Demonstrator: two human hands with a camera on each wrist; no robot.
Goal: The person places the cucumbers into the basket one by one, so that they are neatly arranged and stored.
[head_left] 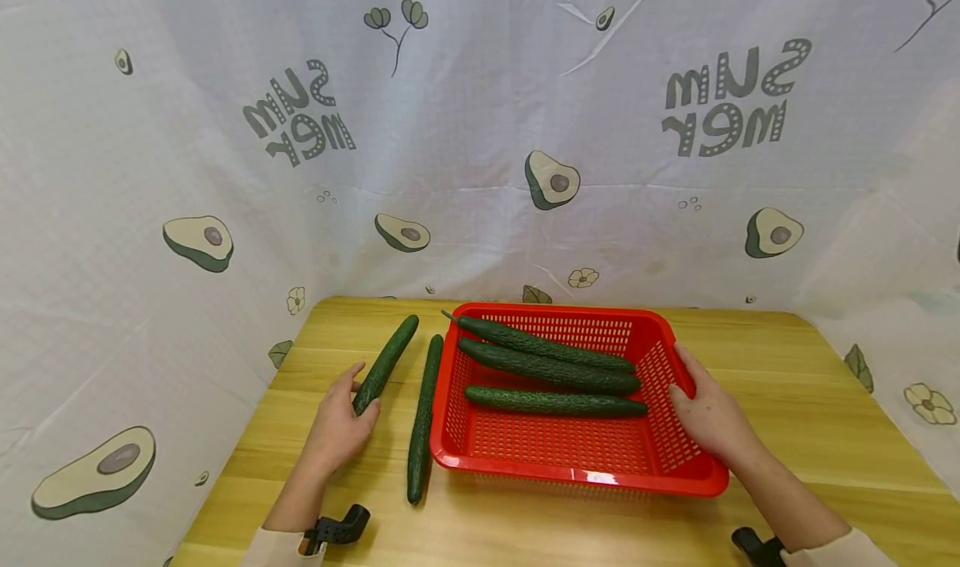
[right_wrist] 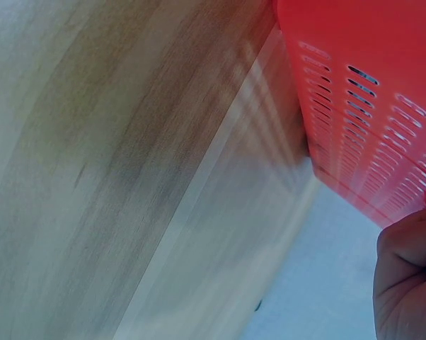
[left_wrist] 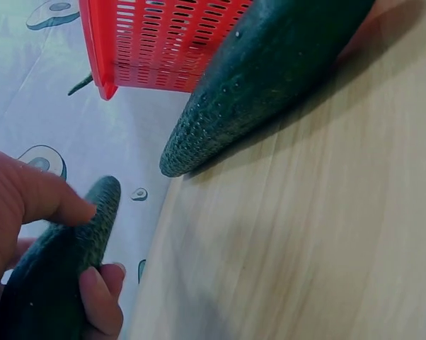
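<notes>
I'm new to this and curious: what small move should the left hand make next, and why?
Probably carry the held cucumber across to the red basket and lower it into the bare front part: the left hand has it in its fingers, three other cucumbers lie inside, and the right hand holds the basket's right side.

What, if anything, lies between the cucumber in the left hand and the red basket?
A loose cucumber lies on the table beside the left side of the red basket, between it and the held cucumber. Nothing else visible stands between them.
</notes>
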